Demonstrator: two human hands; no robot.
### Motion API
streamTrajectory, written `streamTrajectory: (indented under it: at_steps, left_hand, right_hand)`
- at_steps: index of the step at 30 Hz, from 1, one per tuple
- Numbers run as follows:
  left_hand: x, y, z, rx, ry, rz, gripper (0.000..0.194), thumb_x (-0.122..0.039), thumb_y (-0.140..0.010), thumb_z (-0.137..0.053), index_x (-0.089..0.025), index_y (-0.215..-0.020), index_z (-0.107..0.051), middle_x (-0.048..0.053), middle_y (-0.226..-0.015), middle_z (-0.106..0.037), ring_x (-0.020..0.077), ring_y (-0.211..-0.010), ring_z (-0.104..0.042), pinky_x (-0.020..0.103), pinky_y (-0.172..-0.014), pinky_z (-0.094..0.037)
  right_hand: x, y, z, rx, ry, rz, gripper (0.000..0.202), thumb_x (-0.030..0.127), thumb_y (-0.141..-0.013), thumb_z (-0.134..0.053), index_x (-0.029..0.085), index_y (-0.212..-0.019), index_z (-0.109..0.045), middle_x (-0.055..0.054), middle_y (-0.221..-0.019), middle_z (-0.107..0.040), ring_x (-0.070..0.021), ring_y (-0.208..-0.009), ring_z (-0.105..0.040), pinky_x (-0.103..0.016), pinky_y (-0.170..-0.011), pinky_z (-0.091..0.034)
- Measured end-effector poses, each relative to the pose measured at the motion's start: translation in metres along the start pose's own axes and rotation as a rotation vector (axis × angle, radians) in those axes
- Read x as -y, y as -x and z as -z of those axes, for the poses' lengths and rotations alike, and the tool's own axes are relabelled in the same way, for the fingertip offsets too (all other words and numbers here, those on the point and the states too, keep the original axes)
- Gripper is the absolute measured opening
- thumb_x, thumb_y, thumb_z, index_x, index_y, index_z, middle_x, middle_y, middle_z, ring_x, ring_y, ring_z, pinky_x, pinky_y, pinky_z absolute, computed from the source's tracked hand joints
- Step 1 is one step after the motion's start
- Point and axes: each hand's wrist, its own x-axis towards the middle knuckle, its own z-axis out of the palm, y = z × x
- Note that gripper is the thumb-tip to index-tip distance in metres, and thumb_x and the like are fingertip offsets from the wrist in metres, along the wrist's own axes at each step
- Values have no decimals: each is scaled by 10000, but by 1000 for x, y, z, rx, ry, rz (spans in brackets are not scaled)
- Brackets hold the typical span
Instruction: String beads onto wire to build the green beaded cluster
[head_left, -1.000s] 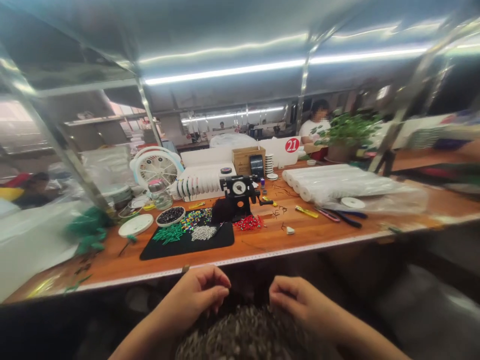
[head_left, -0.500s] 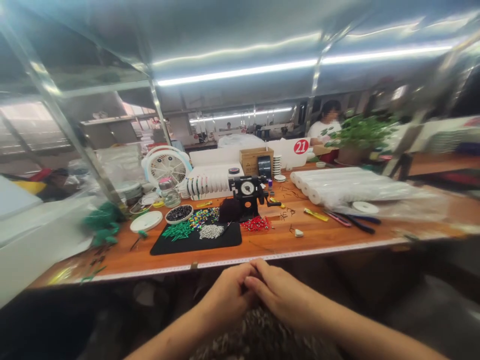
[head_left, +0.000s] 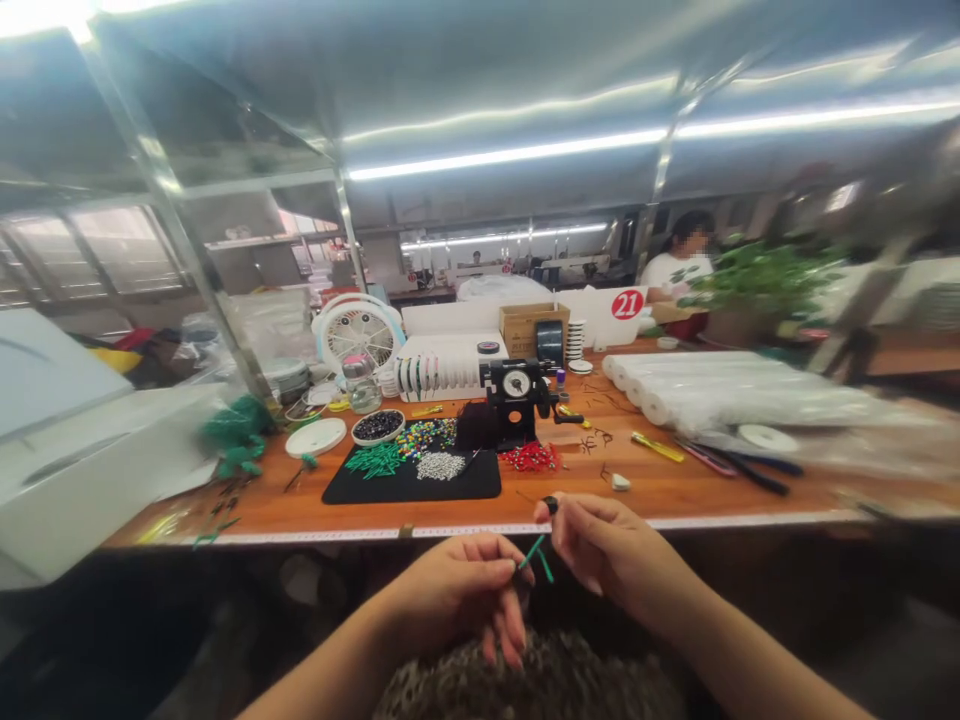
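My left hand (head_left: pixel 480 585) is just below the table's front edge, thumb and index finger pinched on a thin green strip-like piece (head_left: pixel 532 552). A second green bit angles down from it, between the hands. My right hand (head_left: pixel 611 540) is raised to the right of it, thumb and fingers drawn together. A small black item (head_left: pixel 552 505) shows at its fingertips; whether it is held or worn I cannot tell. Beyond the hands a black mat (head_left: pixel 412 489) carries green pieces (head_left: pixel 375 460), silver beads (head_left: pixel 441 466) and multicoloured beads (head_left: pixel 426 437).
A black hand-cranked machine (head_left: pixel 517 400) with a dial stands behind the mat, red pieces (head_left: pixel 531 457) beside it. Black beads fill a round dish (head_left: pixel 378 426). Rolls of white wrap (head_left: pixel 720 385), pliers (head_left: pixel 757 470) and a yellow-handled tool (head_left: pixel 657 447) lie right. A fan (head_left: pixel 360 335) stands behind.
My hands were clasped together; now they are apart, with a green piece in the left and a black item at the right fingertips. The view has shifted slightly left.
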Motion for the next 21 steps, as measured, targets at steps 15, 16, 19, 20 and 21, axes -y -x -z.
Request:
streamTrajectory:
  at_steps: [15, 16, 19, 20, 21]
  left_hand:
    - [9, -18, 20, -310, -155, -82, 153, -281, -716, -550, -171, -726, -445, 63, -571, -671, 119, -362, -568, 175, -268, -77]
    - [12, -19, 21, -295, -139, -84, 146, -278, -720, -544, -171, -732, -445, 64, -575, -673, 121, -360, -571, 174, -264, -79]
    - [16, -18, 22, -267, -110, -100, 146, -283, -739, -539, -173, -744, -443, 65, -590, -678, 131, -370, -586, 169, -255, -85]
    - [17, -18, 21, -260, -106, -95, 148, -286, -743, -541, -173, -742, -444, 66, -593, -679, 136, -376, -593, 168, -252, -85]
    - [16, -16, 20, -252, -104, -84, 149, -287, -746, -542, -173, -739, -446, 67, -594, -680, 141, -382, -599, 169, -249, -83]
  right_hand:
    - [-29, -63, 8, 174, 852, 315, 463, 410, -849, -442, 165, -467, -354, 53, -513, -311, -79, -503, -294, -231, -512, -205]
    - [-31, -66, 9, 180, 795, 283, 472, 431, -849, -431, 172, -470, -322, 58, -510, -280, -77, -497, -272, -229, -505, -200]
    - [-35, -69, 17, 152, 581, 194, 485, 504, -824, -443, 188, -496, -278, 70, -506, -231, -69, -481, -213, -224, -476, -172]
    - [-36, -69, 19, 136, 520, 168, 488, 519, -815, -456, 190, -501, -279, 72, -498, -235, -66, -472, -204, -225, -466, -160]
    - [-38, -69, 22, 115, 463, 144, 492, 530, -807, -468, 191, -503, -283, 74, -483, -242, -62, -458, -200, -226, -454, -149]
